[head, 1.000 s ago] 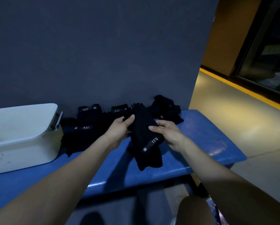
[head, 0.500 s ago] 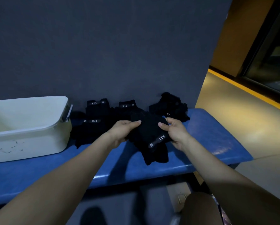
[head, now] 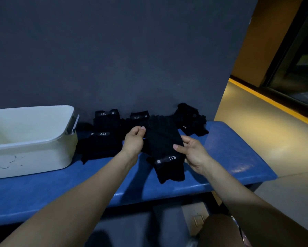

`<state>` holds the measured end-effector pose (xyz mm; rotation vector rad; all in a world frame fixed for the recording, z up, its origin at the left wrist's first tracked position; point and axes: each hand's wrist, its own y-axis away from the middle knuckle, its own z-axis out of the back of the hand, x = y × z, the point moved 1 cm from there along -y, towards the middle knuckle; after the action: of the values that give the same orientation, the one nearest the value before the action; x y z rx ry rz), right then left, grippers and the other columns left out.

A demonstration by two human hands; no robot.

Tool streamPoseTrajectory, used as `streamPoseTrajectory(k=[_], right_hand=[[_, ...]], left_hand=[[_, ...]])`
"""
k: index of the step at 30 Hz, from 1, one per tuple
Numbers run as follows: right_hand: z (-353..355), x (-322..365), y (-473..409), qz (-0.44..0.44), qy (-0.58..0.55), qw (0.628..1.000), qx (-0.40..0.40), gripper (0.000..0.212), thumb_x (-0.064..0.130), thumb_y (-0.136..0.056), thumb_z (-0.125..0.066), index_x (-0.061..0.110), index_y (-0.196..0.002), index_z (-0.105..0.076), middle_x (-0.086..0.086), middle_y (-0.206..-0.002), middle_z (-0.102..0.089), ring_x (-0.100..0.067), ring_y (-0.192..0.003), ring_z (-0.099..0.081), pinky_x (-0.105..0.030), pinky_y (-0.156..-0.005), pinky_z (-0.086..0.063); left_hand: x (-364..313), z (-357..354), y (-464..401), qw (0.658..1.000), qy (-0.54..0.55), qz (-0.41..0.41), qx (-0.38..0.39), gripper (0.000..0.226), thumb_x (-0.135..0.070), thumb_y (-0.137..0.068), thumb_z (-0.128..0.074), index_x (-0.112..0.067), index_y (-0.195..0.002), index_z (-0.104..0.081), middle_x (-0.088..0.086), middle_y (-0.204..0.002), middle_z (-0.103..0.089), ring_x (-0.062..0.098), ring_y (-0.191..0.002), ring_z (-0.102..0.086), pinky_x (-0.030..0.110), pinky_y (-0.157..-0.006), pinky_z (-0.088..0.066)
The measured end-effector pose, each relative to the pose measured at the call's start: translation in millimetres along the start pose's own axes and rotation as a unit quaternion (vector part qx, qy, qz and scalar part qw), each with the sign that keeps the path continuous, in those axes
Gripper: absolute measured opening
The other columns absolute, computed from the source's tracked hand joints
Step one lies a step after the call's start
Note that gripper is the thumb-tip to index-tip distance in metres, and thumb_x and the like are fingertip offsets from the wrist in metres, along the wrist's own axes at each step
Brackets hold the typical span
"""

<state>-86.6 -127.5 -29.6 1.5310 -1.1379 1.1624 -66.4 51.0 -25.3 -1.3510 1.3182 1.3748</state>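
Grey wall (head: 114, 50) filled the background, and a long blue bench (head: 229, 157) ran along its foot. A white plastic tub (head: 33, 139) stood on the bench's left end. Just right of the tub, touching the wall, lay the folded socks (head: 105, 139), black, with "5.11" bands facing up. A loose heap of socks (head: 192, 120) sat farther right against the wall.

Between those two groups the black sock (head: 162, 139) was held just above the bench's middle, lying at a slant with its lower end resting on the blue surface. The left hand (head: 134, 141) pinched the sock's upper left edge between thumb and curled fingers. The right hand (head: 194, 154) gripped its right edge, thumb on top and fingers underneath. A small printed band (head: 169, 158) crossed the sock near its lower end, reading upside down.
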Motion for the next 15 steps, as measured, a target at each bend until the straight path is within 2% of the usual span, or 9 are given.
streamPoseTrajectory(k=[2,5,7,9,11,13,15], right_hand=[[-1,-1,0,-0.008,0.003,1.0,-0.012,0.026,-0.005,-0.091,-0.052,0.011,-0.108,-0.063,-0.005,-0.099,-0.071,-0.019,-0.087,-0.069,-0.025,-0.069,-0.057],[0,0,0,-0.021,-0.027,0.998,-0.045,0.024,-0.005,-0.092,-0.05,0.009,-0.107,-0.062,-0.006,-0.1,-0.07,-0.019,-0.085,-0.068,-0.025,-0.064,-0.058],[4,3,-2,-0.029,-0.078,0.994,-0.071,0.023,-0.005,-0.093,-0.049,0.011,-0.1,-0.063,-0.006,-0.099,-0.07,-0.02,-0.084,-0.067,-0.025,-0.062,-0.059],[8,6,-6,-0.035,-0.114,0.988,-0.096,0.022,-0.006,-0.093,-0.048,0.008,-0.103,-0.062,-0.007,-0.096,-0.068,-0.02,-0.08,-0.066,-0.025,-0.06,-0.059],[10,8,-11,-0.042,-0.125,0.985,-0.113,0.029,-0.006,-0.092,-0.049,0.007,-0.116,-0.059,-0.01,-0.097,-0.067,-0.021,-0.078,-0.065,-0.026,-0.058,-0.058],[10,7,-16,-0.054,-0.129,0.982,-0.125,0.033,-0.005,-0.092,-0.05,0.009,-0.121,-0.057,-0.01,-0.098,-0.067,-0.021,-0.077,-0.065,-0.026,-0.057,-0.058],[7,7,-20,-0.071,-0.113,0.983,-0.129,0.032,-0.001,-0.093,-0.051,0.011,-0.122,-0.057,-0.008,-0.098,-0.067,-0.019,-0.076,-0.065,-0.026,-0.056,-0.058]], left_hand=[[-1,-5,-1,0.998,0.047,0.031,-0.01,0.026,-0.027,-0.099,-0.043,-0.018,-0.078,-0.056,0.002,-0.082,-0.062,0.018,-0.073,-0.059,0.032,-0.066,-0.051],[-3,-8,-2,0.984,0.115,0.126,0.045,0.023,-0.032,-0.098,-0.046,-0.015,-0.102,-0.061,0.006,-0.096,-0.066,0.021,-0.087,-0.064,0.035,-0.072,-0.057],[-4,-7,2,0.967,0.151,0.196,0.068,0.029,-0.037,-0.093,-0.054,-0.013,-0.107,-0.06,0.007,-0.099,-0.064,0.02,-0.086,-0.064,0.03,-0.062,-0.059],[0,-6,6,0.956,0.134,0.253,0.071,0.042,-0.042,-0.086,-0.062,-0.008,-0.11,-0.054,0.008,-0.104,-0.058,0.019,-0.079,-0.062,0.027,-0.055,-0.059],[6,-8,11,0.939,0.1,0.311,0.11,0.056,-0.048,-0.082,-0.064,-0.003,-0.111,-0.05,0.009,-0.108,-0.057,0.017,-0.079,-0.062,0.032,-0.068,-0.059],[9,-16,16,0.934,0.049,0.318,0.154,0.043,-0.048,-0.086,-0.059,-0.009,-0.103,-0.055,0.0,-0.093,-0.06,0.011,-0.079,-0.06,0.03,-0.077,-0.053],[5,-24,15,0.955,0.006,0.267,0.129,0.017,-0.033,-0.092,-0.056,-0.017,-0.087,-0.055,-0.003,-0.083,-0.057,0.01,-0.077,-0.056,0.025,-0.07,-0.049]])
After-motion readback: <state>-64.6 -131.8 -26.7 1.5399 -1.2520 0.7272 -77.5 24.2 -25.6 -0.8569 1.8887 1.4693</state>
